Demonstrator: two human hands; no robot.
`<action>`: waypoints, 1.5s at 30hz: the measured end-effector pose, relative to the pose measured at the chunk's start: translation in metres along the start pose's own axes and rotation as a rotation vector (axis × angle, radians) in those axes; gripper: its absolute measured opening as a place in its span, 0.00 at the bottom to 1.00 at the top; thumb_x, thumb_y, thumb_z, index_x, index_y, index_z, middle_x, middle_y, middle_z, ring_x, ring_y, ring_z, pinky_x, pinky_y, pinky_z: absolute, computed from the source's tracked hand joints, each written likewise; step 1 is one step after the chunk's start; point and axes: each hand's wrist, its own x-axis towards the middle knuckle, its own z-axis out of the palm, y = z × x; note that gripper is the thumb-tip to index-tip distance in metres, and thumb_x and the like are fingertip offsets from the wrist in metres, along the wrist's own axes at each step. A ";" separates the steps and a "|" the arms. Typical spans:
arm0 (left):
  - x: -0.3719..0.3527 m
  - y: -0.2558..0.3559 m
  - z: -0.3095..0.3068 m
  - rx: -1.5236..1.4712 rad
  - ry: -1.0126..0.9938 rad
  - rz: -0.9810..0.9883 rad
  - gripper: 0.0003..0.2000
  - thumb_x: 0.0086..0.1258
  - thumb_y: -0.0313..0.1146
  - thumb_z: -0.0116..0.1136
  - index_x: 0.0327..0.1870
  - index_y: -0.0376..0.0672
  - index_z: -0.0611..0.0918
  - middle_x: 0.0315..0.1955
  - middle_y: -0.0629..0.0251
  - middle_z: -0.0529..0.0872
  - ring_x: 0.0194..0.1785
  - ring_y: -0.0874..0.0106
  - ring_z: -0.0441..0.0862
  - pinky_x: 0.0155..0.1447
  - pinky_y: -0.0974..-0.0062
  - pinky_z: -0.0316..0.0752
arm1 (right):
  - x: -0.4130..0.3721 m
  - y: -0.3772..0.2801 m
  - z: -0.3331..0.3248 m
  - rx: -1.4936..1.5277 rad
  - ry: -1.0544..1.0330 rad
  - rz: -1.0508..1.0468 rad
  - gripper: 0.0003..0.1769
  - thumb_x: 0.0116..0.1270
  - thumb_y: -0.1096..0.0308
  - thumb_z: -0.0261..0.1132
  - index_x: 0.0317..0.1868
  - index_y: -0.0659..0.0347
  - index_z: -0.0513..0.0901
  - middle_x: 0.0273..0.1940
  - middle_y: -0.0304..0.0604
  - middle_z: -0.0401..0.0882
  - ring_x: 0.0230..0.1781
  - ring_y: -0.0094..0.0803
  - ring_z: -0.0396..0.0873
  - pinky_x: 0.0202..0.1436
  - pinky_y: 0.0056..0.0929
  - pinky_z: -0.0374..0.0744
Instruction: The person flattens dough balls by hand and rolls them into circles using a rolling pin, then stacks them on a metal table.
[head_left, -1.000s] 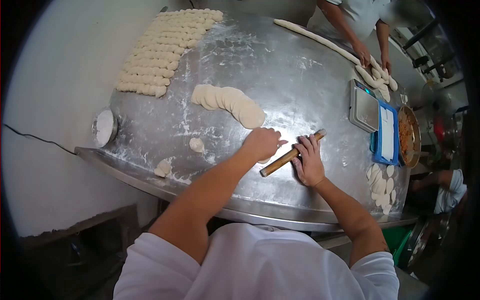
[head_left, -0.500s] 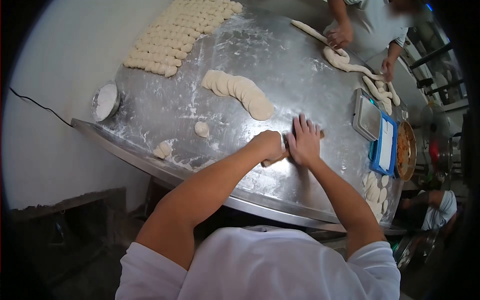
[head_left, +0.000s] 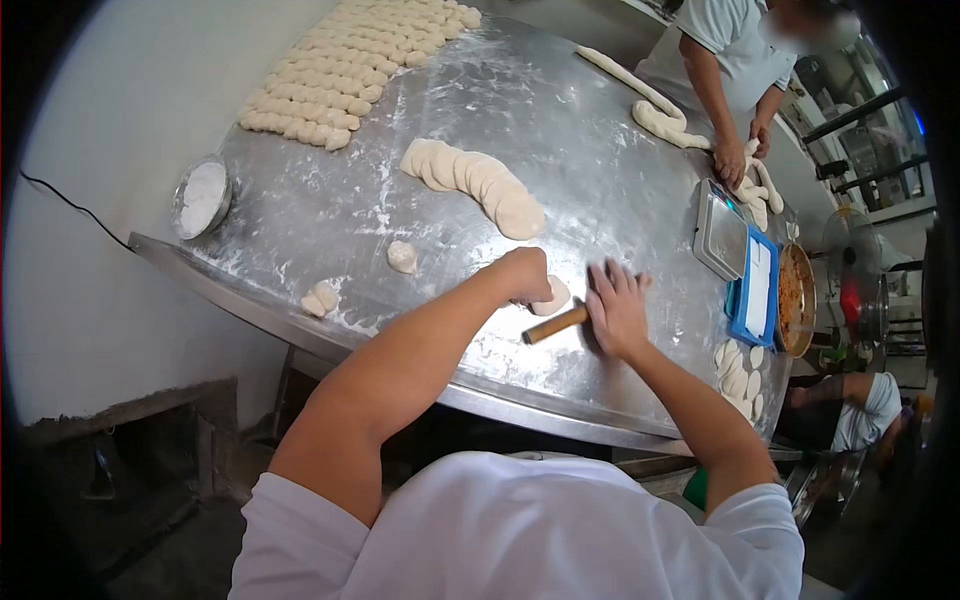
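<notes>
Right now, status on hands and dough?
Left hand at dough disc, grip unclear. Right hand open over rolling pin. Overlapping dough rounds just beyond left hand.

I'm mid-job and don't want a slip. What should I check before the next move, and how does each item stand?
1. Left hand at the small dough disc: ok.
2. Left fingers' hold on it: cannot tell, mostly hidden.
3. Right hand on the rolling pin: ok.
4. Gap between pin and small disc: cannot tell.
5. Overlapping dough discs away from the pin: ok.
</notes>
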 end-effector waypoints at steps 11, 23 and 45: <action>0.015 -0.009 0.006 -0.119 0.172 -0.129 0.20 0.73 0.44 0.67 0.44 0.30 0.92 0.40 0.44 0.95 0.45 0.51 0.94 0.56 0.58 0.87 | -0.009 0.007 0.016 0.122 0.150 -0.090 0.27 0.82 0.52 0.59 0.75 0.52 0.82 0.78 0.53 0.74 0.79 0.62 0.67 0.87 0.69 0.55; -0.009 0.006 -0.012 0.096 0.271 -0.042 0.24 0.79 0.52 0.63 0.41 0.34 0.92 0.36 0.42 0.94 0.41 0.46 0.93 0.51 0.50 0.86 | 0.146 -0.053 -0.004 0.323 0.058 0.188 0.33 0.82 0.47 0.59 0.77 0.60 0.77 0.81 0.56 0.73 0.78 0.64 0.70 0.83 0.60 0.65; 0.023 -0.019 -0.013 -0.076 -0.047 -0.097 0.13 0.73 0.33 0.65 0.47 0.29 0.91 0.34 0.47 0.94 0.36 0.54 0.93 0.43 0.59 0.87 | -0.025 0.015 0.018 0.145 0.205 -0.145 0.28 0.80 0.58 0.61 0.74 0.62 0.80 0.77 0.59 0.73 0.80 0.68 0.64 0.88 0.71 0.50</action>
